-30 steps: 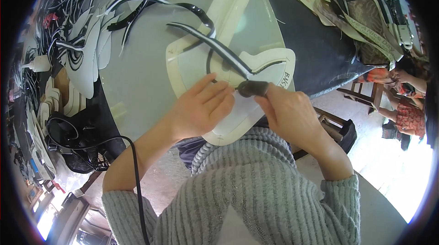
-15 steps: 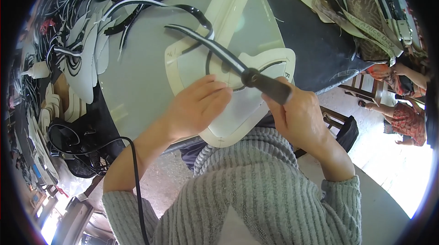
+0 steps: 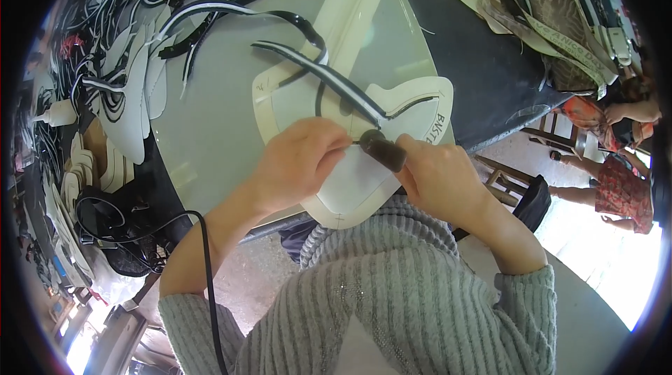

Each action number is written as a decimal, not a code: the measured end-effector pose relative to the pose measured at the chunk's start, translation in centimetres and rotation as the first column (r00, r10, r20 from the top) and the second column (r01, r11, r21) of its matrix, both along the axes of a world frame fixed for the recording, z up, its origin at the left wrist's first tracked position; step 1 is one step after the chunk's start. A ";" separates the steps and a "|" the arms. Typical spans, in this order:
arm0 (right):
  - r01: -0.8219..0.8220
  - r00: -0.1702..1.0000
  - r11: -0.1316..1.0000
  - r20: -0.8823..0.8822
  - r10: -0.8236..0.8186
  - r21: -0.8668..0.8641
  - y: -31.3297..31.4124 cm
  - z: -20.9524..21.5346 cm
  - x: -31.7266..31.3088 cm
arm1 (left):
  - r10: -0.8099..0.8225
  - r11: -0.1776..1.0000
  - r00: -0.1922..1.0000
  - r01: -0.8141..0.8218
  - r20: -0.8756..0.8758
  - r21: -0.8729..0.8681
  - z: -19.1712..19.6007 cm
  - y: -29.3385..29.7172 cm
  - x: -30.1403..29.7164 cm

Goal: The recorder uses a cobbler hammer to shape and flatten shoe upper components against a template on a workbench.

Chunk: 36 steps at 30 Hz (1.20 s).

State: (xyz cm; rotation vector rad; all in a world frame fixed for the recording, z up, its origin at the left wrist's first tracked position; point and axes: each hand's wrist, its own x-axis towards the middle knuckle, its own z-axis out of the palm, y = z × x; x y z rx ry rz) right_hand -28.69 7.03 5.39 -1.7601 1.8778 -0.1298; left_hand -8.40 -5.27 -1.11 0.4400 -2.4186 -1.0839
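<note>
A cream-bordered, pale, curved template (image 3: 343, 219) lies before me, with white pieces inside its outline. A black-and-white strip (image 3: 329, 75) loops over it, its near end running down to the middle of the template. My left hand (image 3: 297, 161) is closed in a pinch at the template's middle; its fingertips hold a thin dark edge that looks like part of the strip. In my closed right hand (image 3: 437, 175) is a dark hammer (image 3: 383, 151), its rounded head down close to the left fingertips. The handle is mostly hidden by the hand.
A smooth pale board (image 3: 210, 130) lies under the template on a dark table (image 3: 476, 74). Cut pieces (image 3: 136, 95) and strips crowd the left side. A black cable (image 3: 208, 270) hangs by my left arm. A patterned bag (image 3: 560, 18) lies far right; another person (image 3: 619, 186) is beyond.
My right hand has brought the hammer down and slightly left, nearer the left fingertips, turning its head. The left hand has barely shifted.
</note>
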 end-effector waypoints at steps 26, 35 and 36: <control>0.690 0.720 0.666 0.358 -0.595 -0.282 2.1 -5.1 -6.6 | 0.427 0.902 0.875 -0.394 0.226 -0.180 2.1 -2.5 -0.2; 0.576 0.756 0.711 0.594 -0.275 -0.404 -5.1 2.8 -9.7 | 0.564 0.609 0.825 -0.445 0.037 0.657 9.5 0.4 0.5; 0.467 0.838 0.756 0.503 -0.212 -0.459 -7.0 3.4 -10.0 | 0.665 0.606 0.746 -0.508 -0.039 0.613 8.9 1.2 0.6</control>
